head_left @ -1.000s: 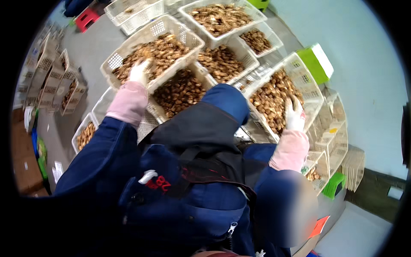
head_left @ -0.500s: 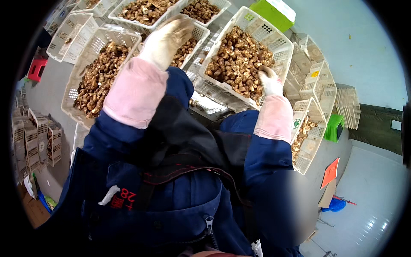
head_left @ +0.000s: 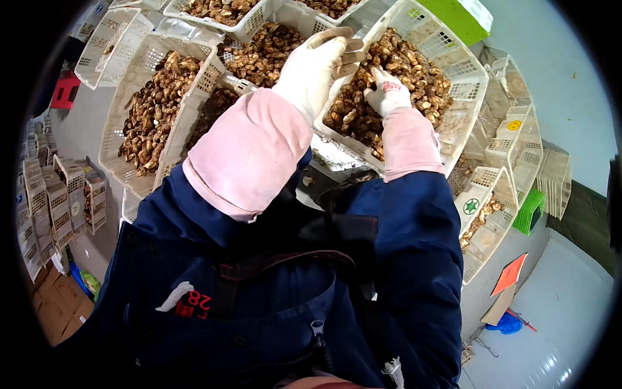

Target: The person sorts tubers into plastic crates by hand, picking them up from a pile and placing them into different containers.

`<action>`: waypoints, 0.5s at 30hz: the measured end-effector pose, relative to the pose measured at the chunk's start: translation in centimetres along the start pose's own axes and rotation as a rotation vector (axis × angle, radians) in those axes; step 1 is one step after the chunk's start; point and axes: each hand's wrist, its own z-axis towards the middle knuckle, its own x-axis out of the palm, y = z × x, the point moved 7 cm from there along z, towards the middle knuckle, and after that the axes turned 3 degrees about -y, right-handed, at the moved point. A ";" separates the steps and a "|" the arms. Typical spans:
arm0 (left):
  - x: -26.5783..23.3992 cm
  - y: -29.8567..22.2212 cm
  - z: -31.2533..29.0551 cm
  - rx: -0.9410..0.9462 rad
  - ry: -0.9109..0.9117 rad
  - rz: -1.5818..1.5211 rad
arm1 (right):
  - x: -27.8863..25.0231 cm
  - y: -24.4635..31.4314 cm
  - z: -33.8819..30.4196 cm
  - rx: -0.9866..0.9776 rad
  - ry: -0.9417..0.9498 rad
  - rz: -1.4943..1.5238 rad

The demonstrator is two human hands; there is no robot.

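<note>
My left hand, in a white work glove, hovers over the near left wall of the right-hand white crate. Its fingers stretch out with gaps between them, and nothing shows in them. Inside that crate, my gloved right hand rests at the heap of brown lumps that look like mushrooms. Its thumb and forefinger are apart; the other fingers are partly hidden. Left of my left hand, a middle crate holds more mushrooms, and another heap fills the left crate. Pink cuffs cover both wrists.
Further crates of mushrooms stand behind. At the right are a tilted crate with a few mushrooms, stacked crates and a green box. More stacks and a red stool stand at the left.
My left hand has moved right, from the middle crate to the right-hand crate's edge. My right hand has shifted left and farther into the mushroom heap. The view has shifted slightly.
</note>
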 end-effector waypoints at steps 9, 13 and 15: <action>0.2 0.9 0.3 -0.083 -0.006 0.017 | -7.0 -2.6 -5.0 0.262 0.035 0.571; 0.3 2.5 0.2 -0.171 0.094 0.064 | -8.8 -1.6 -8.8 0.402 -0.059 1.547; 0.6 3.1 0.3 -0.209 0.156 0.127 | -10.9 0.2 -10.4 0.373 -0.017 1.608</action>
